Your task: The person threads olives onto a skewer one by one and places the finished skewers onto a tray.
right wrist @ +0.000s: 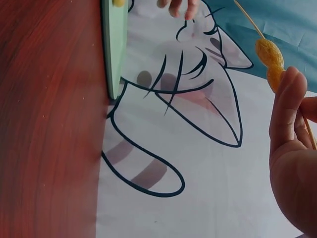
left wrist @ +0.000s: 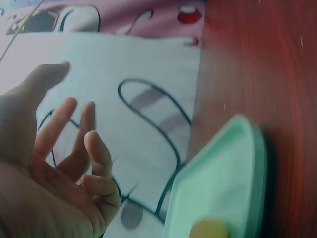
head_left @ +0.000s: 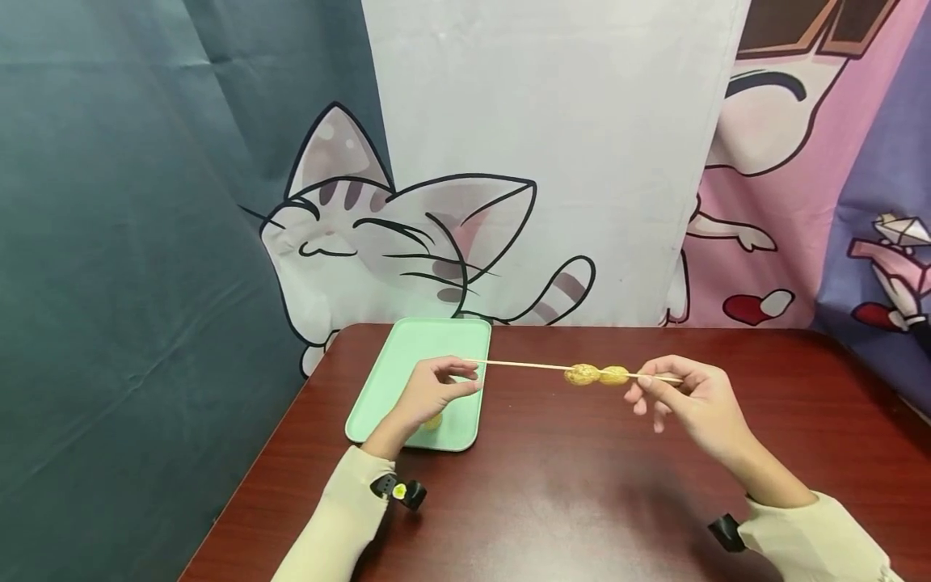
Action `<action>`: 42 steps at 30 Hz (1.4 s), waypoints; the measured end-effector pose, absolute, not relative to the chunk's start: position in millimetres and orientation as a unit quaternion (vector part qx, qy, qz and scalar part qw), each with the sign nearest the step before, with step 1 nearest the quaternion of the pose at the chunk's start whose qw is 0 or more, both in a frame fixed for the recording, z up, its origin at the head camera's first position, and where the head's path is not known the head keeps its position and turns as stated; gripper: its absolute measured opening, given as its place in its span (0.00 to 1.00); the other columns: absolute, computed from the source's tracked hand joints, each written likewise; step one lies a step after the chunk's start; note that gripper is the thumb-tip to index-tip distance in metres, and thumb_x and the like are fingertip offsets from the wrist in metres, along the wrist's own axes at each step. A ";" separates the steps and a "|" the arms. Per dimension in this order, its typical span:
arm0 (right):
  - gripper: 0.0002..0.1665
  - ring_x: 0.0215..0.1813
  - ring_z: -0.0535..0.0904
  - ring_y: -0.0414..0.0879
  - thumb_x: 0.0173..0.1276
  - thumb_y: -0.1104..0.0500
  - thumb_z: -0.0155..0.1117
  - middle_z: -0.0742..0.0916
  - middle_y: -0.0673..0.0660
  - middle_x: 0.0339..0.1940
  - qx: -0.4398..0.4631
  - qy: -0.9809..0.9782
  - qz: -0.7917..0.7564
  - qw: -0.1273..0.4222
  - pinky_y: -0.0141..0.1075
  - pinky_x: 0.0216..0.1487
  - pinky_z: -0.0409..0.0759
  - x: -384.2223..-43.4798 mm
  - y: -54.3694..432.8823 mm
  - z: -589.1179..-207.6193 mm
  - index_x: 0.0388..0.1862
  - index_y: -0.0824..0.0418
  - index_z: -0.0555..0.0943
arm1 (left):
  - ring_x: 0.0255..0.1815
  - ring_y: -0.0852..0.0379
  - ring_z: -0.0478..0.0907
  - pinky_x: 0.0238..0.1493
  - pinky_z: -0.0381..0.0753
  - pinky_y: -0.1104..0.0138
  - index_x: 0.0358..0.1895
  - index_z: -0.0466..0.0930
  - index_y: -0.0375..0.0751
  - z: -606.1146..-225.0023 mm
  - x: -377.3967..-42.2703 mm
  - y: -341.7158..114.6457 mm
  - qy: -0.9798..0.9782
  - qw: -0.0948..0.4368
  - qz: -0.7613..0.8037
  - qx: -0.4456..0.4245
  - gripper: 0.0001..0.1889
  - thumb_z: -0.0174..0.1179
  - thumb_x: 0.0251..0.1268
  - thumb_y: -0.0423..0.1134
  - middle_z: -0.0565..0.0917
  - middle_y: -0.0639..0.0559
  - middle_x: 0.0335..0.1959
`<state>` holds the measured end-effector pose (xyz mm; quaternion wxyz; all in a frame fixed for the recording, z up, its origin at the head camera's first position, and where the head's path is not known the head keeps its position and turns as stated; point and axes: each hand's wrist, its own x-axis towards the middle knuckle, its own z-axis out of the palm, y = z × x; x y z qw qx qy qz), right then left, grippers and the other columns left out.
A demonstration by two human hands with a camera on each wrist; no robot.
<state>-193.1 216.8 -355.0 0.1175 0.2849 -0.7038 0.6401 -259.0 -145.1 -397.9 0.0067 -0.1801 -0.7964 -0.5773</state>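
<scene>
In the head view my right hand (head_left: 701, 400) pinches a thin wooden skewer (head_left: 524, 365) between thumb and fingers, holding it nearly level above the table. Two yellow, round, rough-surfaced balls (head_left: 583, 374) are threaded on it, side by side, close to the right fingertips. The bare end of the skewer points left to my left hand (head_left: 432, 392), whose thumb and fingers stand apart around nothing in the left wrist view. Under the left hand lies a light green tray (head_left: 396, 356). Another yellow ball (head_left: 432, 422) sits in it, partly hidden by the left wrist.
The dark red-brown table (head_left: 567, 485) reaches back to a hanging cloth backdrop (head_left: 567, 121) printed with a cartoon cat. A plain teal cloth (head_left: 131, 242) hangs along the left side. Small black wrist cameras sit on both sleeves.
</scene>
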 end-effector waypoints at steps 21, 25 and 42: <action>0.02 0.21 0.81 0.43 0.70 0.76 0.56 0.88 0.57 0.27 0.269 -0.716 0.634 0.116 0.37 0.14 0.75 -186.4 224.8 -364.7 0.38 0.77 0.76 | 0.33 0.60 0.80 0.32 0.76 0.63 0.38 0.89 0.51 -427.2 -246.5 -209.4 -0.944 0.027 -0.299 -0.136 0.14 0.77 0.47 0.48 0.86 0.62 0.32; 0.03 0.22 0.81 0.44 0.70 0.76 0.56 0.88 0.58 0.27 0.269 -0.718 0.632 0.115 0.38 0.14 0.75 -185.4 225.7 -363.7 0.38 0.75 0.77 | 0.35 0.64 0.80 0.32 0.76 0.61 0.37 0.88 0.59 -432.8 -241.2 -210.2 -0.964 0.024 -0.233 -0.125 0.16 0.79 0.41 0.52 0.85 0.68 0.33; 0.02 0.21 0.82 0.43 0.70 0.75 0.56 0.88 0.58 0.26 0.275 -0.710 0.636 0.126 0.37 0.13 0.74 -186.8 223.4 -360.1 0.37 0.76 0.76 | 0.29 0.64 0.76 0.25 0.72 0.63 0.29 0.83 0.63 -432.8 -248.0 -196.9 -0.976 0.050 -0.175 -0.118 0.10 0.74 0.44 0.43 0.82 0.70 0.28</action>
